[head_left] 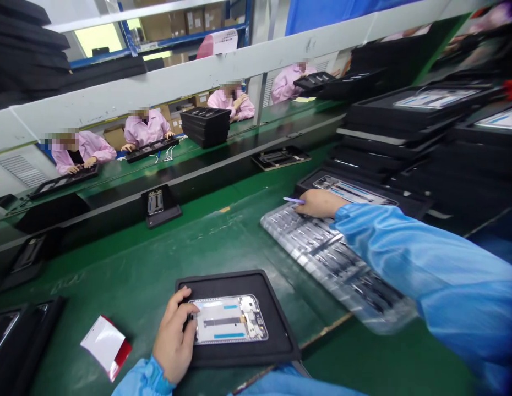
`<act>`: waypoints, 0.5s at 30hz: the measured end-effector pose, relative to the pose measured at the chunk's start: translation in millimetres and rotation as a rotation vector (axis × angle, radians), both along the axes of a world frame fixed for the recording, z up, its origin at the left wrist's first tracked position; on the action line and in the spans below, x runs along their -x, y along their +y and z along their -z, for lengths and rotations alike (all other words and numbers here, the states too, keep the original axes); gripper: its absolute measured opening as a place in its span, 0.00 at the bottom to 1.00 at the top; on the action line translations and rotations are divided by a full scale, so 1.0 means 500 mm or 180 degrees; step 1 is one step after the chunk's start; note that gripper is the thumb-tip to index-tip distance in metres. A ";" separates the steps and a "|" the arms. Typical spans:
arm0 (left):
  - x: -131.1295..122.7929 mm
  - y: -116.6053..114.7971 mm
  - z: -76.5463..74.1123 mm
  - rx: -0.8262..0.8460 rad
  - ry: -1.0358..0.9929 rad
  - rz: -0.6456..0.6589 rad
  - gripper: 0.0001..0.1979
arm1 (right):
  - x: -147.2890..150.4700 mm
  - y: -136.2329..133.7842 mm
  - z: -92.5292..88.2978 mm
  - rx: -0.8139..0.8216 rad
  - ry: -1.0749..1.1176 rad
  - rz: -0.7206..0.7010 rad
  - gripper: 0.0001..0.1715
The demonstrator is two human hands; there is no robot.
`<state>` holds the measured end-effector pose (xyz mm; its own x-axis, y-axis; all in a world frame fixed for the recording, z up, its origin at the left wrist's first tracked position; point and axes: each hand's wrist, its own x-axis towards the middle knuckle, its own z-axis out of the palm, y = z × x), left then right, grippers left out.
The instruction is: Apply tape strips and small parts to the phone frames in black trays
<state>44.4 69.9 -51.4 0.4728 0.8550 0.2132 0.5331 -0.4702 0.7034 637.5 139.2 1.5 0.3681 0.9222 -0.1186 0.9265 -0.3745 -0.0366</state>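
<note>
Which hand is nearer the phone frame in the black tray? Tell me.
Left. The left hand grips the phone frame's left edge; the right hand, holding a lilac pen, is far off, at the clear plastic tray's far end.

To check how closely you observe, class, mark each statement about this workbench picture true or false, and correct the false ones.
1. The left hand grips the edge of a phone frame on a black tray. True.
2. The right hand holds a purple pen. True.
3. The phone frame lies in the clear plastic tray. False: it lies on the black tray.
4. The white and red packet lies to the right of the black tray. False: it lies to the left.
5. The co-workers across the belt wear blue gowns. False: their gowns are pink.
</note>
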 end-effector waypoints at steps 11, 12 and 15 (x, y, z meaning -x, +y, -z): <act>0.002 -0.015 -0.020 -0.0424 -0.0468 -0.0693 0.07 | 0.024 -0.061 -0.088 -0.1608 0.0402 -0.0756 0.23; -0.002 -0.019 -0.033 -0.0356 -0.0571 -0.0671 0.07 | 0.034 -0.069 -0.103 -0.1773 0.0478 -0.0787 0.27; -0.035 -0.034 -0.075 0.0105 -0.0886 -0.0522 0.07 | 0.107 -0.102 -0.119 -0.2103 0.0827 -0.0890 0.32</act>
